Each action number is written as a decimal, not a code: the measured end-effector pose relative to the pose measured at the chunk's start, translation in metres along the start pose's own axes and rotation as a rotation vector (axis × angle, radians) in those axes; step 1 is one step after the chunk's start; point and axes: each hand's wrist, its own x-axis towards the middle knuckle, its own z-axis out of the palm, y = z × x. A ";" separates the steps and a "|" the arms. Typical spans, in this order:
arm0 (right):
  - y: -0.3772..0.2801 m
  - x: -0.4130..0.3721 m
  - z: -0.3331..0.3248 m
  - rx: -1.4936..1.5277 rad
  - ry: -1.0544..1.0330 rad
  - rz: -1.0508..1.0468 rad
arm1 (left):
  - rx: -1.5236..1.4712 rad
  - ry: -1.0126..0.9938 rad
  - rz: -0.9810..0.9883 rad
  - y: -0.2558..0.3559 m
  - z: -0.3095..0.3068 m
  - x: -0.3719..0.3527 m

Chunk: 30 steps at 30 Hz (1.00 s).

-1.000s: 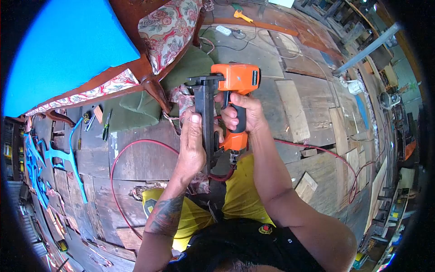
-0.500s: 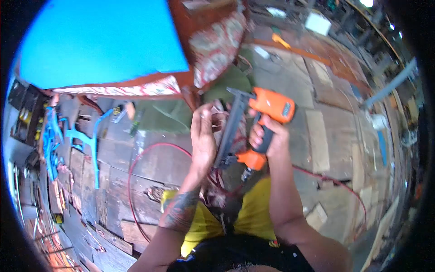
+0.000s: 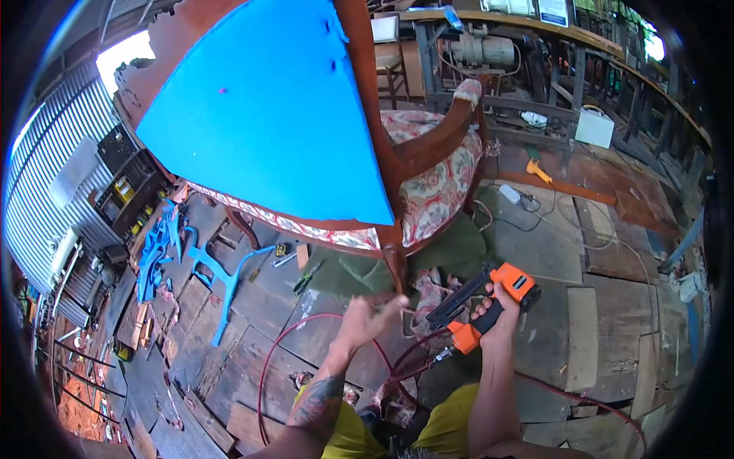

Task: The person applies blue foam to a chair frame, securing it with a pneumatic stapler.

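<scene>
My right hand (image 3: 497, 315) is wrapped around the black grip of an orange pneumatic staple gun (image 3: 514, 284), its long dark magazine pointing left. A red air hose (image 3: 287, 336) loops over the floor beneath the gun. My left hand (image 3: 368, 321), smeared by motion, is raised left of the gun with its thumb apart from the fingers; I see nothing in it. Just ahead of both hands stands a wooden armchair (image 3: 394, 264) with floral upholstery and a bright blue sheet (image 3: 267, 115) over its back. Crumpled floral fabric scraps (image 3: 430, 294) lie between the chair and the gun.
Dark green cloth (image 3: 455, 249) lies under the chair. To the left are a broken blue plastic chair piece (image 3: 222, 283), pliers (image 3: 308, 278) and a tape measure (image 3: 280, 250). On the right lie a yellow-handled tool (image 3: 538, 170) and a white power strip (image 3: 510, 194). Uneven boards cover the floor.
The view has tilted up, showing more of the chair and workshop. My right hand and the staple gun have moved away from my left hand, and the gun has turned flatter.
</scene>
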 end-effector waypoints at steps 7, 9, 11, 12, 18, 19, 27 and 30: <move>0.003 0.003 0.000 0.037 0.033 0.010 | 0.571 0.885 0.797 0.110 -0.083 0.086; 0.002 0.004 -0.003 0.035 0.039 0.004 | 0.707 0.966 0.920 0.134 -0.098 0.123; -0.001 0.004 -0.010 0.021 0.012 -0.005 | 0.749 0.971 0.961 0.142 -0.106 0.153; -0.005 0.001 -0.011 -0.004 0.043 -0.008 | 0.858 0.969 0.933 0.140 -0.107 0.165; -0.027 -0.019 -0.014 -0.036 0.094 -0.102 | 0.799 1.033 0.969 0.131 -0.104 0.169; -0.029 -0.020 -0.016 -0.042 0.095 -0.105 | 0.793 1.036 0.965 0.123 -0.101 0.166; -0.033 -0.026 -0.019 -0.028 0.111 -0.158 | 0.877 1.157 0.852 0.120 -0.084 0.159; -0.032 -0.032 -0.011 -0.043 0.112 -0.151 | 0.787 1.192 0.859 0.123 -0.078 0.157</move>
